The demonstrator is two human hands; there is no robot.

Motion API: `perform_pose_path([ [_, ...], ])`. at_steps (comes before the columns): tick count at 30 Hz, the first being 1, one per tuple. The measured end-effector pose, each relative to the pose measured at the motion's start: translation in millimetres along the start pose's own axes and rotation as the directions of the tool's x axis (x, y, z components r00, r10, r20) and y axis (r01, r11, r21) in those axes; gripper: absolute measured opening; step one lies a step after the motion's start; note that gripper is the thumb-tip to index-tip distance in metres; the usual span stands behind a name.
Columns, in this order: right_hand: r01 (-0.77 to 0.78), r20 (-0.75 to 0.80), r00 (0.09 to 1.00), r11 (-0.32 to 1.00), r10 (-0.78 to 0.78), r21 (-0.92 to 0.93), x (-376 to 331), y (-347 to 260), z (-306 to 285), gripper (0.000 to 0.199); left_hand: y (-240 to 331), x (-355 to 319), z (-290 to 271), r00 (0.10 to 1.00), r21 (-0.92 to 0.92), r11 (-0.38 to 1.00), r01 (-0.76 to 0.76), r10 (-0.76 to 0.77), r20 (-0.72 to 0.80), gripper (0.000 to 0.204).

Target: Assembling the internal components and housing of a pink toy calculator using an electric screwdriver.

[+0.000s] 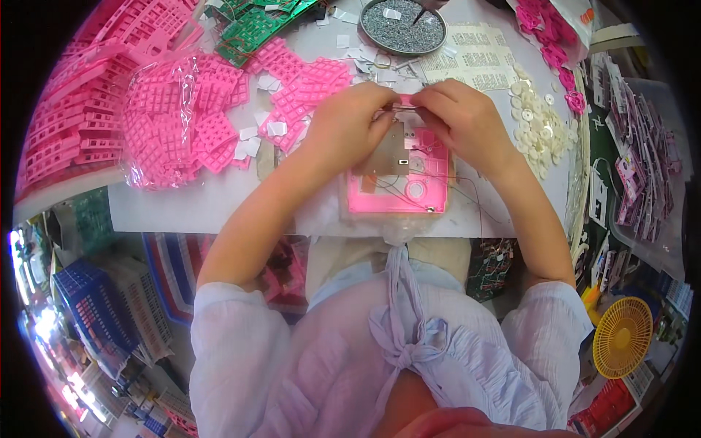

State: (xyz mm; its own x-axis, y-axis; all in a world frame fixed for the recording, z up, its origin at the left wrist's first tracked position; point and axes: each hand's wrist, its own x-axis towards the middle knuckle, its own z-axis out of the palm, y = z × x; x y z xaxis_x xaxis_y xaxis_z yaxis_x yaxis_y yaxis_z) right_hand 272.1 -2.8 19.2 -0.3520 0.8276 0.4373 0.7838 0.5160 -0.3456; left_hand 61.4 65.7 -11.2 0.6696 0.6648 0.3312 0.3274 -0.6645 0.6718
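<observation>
A pink plastic casing [356, 200] lies in front of me with its inside facing up. A flat grey metal plate [385, 152] covers its left part, and thin red and dark wires [445, 177] trail across it and off to the right. My left hand [350, 123] is closed at the casing's far edge, its thumb and fingers pinched together. Opposite it, my right hand [464, 120] pinches in the same way. Thin dark wires [400, 109] stretch between the two sets of fingertips; their ends are hidden by my fingers.
Pink keypad frames [164, 120] fill a clear bag at the left. Green circuit boards [259, 33] lie beyond it. A round dish of small screws [403, 28] stands at the far side, near a printed sheet [478, 58]. White discs [539, 124] are heaped at the right.
</observation>
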Motion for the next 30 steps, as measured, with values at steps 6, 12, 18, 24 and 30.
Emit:
perform_pose_path([
  [6,-0.147,0.117,0.981,0.987,0.154,-0.065,-7.4,-9.2,1.8,0.013,3.1,-5.8,-1.9,0.994,-0.025,0.997,0.078,-0.08,-0.076,0.022],
  [12,-0.153,0.256,0.944,0.964,0.207,-0.218,4.2,-31.2,13.1,0.006,0.3,-0.1,-5.8,0.99,-0.09,0.987,0.133,-0.136,-0.024,0.015],
  [18,-0.182,0.336,0.913,0.968,0.232,-0.175,-15.4,-55.5,5.5,0.007,-2.1,18.3,-17.1,0.977,-0.141,0.988,-0.058,0.085,0.194,0.013],
  [24,-0.245,0.189,0.949,0.967,0.253,-0.063,-28.2,-48.6,13.5,0.007,-7.6,37.6,-23.8,0.867,-0.14,0.981,-0.132,0.182,0.464,0.012],
  [30,-0.295,0.094,0.95,0.954,0.298,-0.047,-29.7,-51.7,11.5,0.011,-8.5,32.5,-15.4,0.893,0.022,0.968,-0.252,0.223,0.39,0.012],
])
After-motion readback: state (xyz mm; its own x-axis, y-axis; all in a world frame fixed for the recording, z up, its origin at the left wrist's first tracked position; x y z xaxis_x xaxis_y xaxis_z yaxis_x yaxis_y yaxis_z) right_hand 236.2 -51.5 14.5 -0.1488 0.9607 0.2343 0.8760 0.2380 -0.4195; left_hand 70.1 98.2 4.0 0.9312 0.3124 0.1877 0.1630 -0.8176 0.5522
